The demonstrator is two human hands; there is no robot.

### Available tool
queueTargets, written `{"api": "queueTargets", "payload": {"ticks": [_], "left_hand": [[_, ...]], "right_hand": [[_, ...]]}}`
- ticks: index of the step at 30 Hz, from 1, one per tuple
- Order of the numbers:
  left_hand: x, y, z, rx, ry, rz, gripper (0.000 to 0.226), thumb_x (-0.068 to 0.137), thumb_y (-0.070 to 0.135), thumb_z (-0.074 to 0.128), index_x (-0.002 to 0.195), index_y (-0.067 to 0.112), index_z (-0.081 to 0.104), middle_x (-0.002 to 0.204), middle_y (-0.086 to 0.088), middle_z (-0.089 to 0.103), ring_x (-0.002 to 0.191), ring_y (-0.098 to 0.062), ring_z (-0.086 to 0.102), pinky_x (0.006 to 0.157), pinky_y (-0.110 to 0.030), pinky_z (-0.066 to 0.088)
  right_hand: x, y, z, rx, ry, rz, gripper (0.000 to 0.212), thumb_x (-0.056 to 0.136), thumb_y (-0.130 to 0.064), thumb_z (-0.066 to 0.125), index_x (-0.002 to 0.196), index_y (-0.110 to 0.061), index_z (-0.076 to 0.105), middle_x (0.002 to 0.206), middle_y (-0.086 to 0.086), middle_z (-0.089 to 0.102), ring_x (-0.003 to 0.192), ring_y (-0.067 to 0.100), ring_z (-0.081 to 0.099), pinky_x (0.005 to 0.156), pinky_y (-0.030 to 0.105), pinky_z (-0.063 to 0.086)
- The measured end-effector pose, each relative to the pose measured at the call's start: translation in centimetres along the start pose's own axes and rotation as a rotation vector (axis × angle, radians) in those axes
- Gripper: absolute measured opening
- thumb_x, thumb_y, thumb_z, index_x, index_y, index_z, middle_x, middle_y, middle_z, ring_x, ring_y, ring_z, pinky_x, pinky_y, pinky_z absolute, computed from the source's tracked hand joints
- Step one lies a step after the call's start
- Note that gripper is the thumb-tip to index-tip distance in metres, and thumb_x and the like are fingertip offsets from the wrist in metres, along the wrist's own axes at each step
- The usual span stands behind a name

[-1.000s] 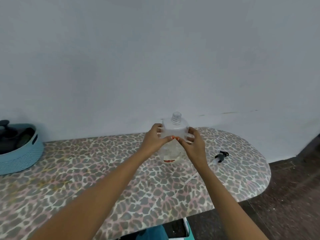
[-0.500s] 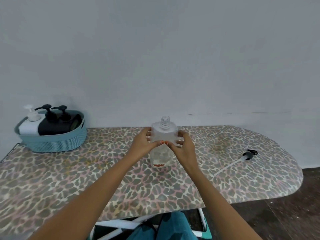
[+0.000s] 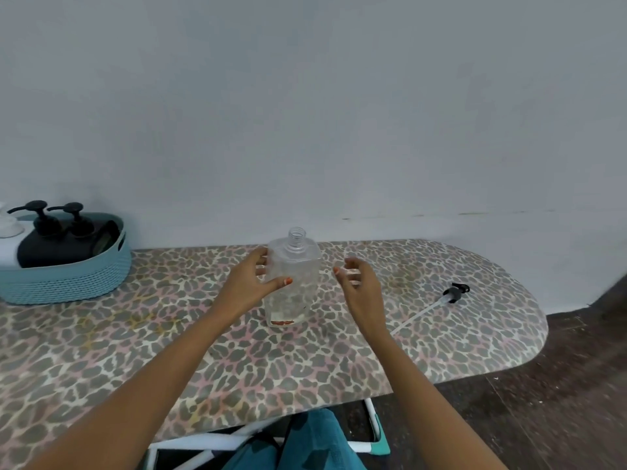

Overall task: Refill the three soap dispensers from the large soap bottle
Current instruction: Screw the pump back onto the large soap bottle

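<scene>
Plastic, clear and faintly dimpled: that is the clear dispenser bottle (image 3: pixel 293 283) at centre stage, squared at the shoulders and flat-faced, with a bare threaded neck and no pump on it. Through the walls it looks almost empty, and there is a red-orange mark down at its base; smear or label, I cannot tell. It stands upright on the leopard-print desk (image 3: pixel 135 334), toward the back edge by the pale wall (image 3: pixel 305 113), long axis straight up and down, open mouth pointing straight up.

The left hand (image 3: pixel 249 286) grips it on its left side, thumb laid across the front face with an orange nail showing, fingers wrapped round the far edge and seen blurred through the plastic. The right hand (image 3: pixel 361 288) is open, fingers loosely spread and slightly curved, holding nothing. It sits just beside the bottle's right side with a clear gap between them.

Off to the right on the desk lies the black pump head (image 3: pixel 454 293), well apart from the bottle, its pale dip tube trailing down and left toward the right forearm. At the back left sits a teal basket (image 3: pixel 68 276), and in it two black pump dispensers (image 3: pixel 51 249) side by side, spouts pointing left. A white pump bottle (image 3: pixel 6 245) is beside them, cut off by the picture's edge. Dark floor (image 3: pixel 576 385) shows beyond the desk's rounded right end.
</scene>
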State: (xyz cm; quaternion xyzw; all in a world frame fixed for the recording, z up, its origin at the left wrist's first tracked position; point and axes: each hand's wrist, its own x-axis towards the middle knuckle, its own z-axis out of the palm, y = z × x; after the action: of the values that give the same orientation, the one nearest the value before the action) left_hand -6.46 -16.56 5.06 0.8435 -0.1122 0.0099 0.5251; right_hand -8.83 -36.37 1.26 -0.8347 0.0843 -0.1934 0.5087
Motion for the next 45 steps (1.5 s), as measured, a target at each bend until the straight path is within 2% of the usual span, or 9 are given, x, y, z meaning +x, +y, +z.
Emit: {"api": "queueTargets", "payload": {"ticks": [9,12,16,22,27,33,35,39,45], "left_hand": [[0.1,-0.6,0.1,0.045,0.019,0.019,0.065,0.073,0.029,0.073,0.129,0.017,0.042,0.126,-0.005,0.054,0.099,-0.011,0.049,0.084,-0.027,0.041],[0.2,-0.8,0.1,0.051,0.020,0.025,0.065,0.072,0.031,0.073,0.128,0.018,0.042,0.126,-0.005,0.055,0.100,-0.011,0.050,0.084,-0.026,0.041],[0.3,-1.1,0.0,0.081,0.028,0.014,0.068,0.072,0.032,0.073,0.131,0.019,0.041,0.127,-0.004,0.055,0.101,-0.010,0.050,0.084,-0.024,0.040],[0.2,-0.9,0.1,0.092,0.040,0.008,0.068,0.072,0.031,0.073,0.131,0.019,0.040,0.128,-0.002,0.054,0.102,-0.008,0.050,0.086,-0.024,0.039],[0.0,-0.8,0.1,0.098,0.045,0.007,0.067,0.072,0.030,0.072,0.130,0.018,0.041,0.130,-0.001,0.053,0.103,-0.008,0.049,0.087,-0.024,0.038],[0.0,-0.4,0.1,0.086,0.030,-0.037,0.068,0.074,0.031,0.072,0.132,0.019,0.038,0.133,-0.004,0.051,0.117,-0.019,0.052,0.088,-0.025,0.038],[0.0,-0.2,0.1,0.065,0.018,-0.046,0.067,0.075,0.028,0.072,0.132,0.018,0.038,0.133,-0.006,0.050,0.119,-0.022,0.051,0.088,-0.025,0.038],[0.0,0.2,0.1,0.029,-0.014,-0.061,0.066,0.076,0.027,0.071,0.131,0.016,0.038,0.132,-0.007,0.050,0.118,-0.022,0.050,0.087,-0.024,0.039],[0.1,0.2,-0.2,0.002,-0.035,-0.072,0.064,0.075,0.026,0.072,0.129,0.015,0.040,0.131,-0.008,0.051,0.119,-0.023,0.050,0.088,-0.024,0.039]], "right_hand": [[4.6,9.9,-9.6,-0.275,0.415,0.414,0.040,0.086,-0.028,0.063,0.110,0.003,0.055,0.114,0.023,0.057,0.106,0.037,0.054,0.088,0.042,0.045],[6.7,15.3,-11.2,-0.321,0.450,0.551,0.049,0.077,-0.048,0.066,0.093,-0.003,0.054,0.107,0.026,0.061,0.097,0.041,0.058,0.081,0.048,0.052],[9.8,23.6,-12.4,-0.320,0.445,0.736,0.072,0.076,-0.063,0.056,0.109,0.002,0.050,0.107,0.029,0.052,0.093,0.039,0.057,0.073,0.046,0.051],[8.6,16.9,-12.6,-0.307,0.363,0.751,0.056,0.087,-0.052,0.050,0.083,0.003,0.060,0.072,0.021,0.059,0.063,0.033,0.058,0.051,0.030,0.042],[8.7,15.5,-12.8,-0.177,0.379,0.776,0.036,0.088,-0.030,0.054,0.085,0.005,0.057,0.078,0.022,0.061,0.065,0.034,0.058,0.058,0.035,0.047],[9.1,9.7,-12.1,0.127,0.416,0.613,0.023,0.085,-0.021,0.064,0.082,0.002,0.062,0.063,0.011,0.054,0.048,0.019,0.053,0.050,0.028,0.047],[9.3,6.6,-11.7,0.191,0.401,0.519,0.021,0.085,-0.021,0.065,0.094,-0.003,0.060,0.072,0.012,0.058,0.043,0.012,0.056,0.048,0.020,0.052],[9.4,-0.8,-10.9,0.295,0.351,0.290,0.040,0.085,-0.023,0.065,0.116,0.000,0.057,0.098,0.014,0.061,0.062,0.018,0.059,0.053,0.020,0.056],[8.4,-13.6,-10.7,0.445,0.290,-0.050,0.039,0.085,-0.021,0.065,0.118,-0.005,0.056,0.109,0.010,0.061,0.077,0.025,0.067,0.065,0.028,0.059]]}}
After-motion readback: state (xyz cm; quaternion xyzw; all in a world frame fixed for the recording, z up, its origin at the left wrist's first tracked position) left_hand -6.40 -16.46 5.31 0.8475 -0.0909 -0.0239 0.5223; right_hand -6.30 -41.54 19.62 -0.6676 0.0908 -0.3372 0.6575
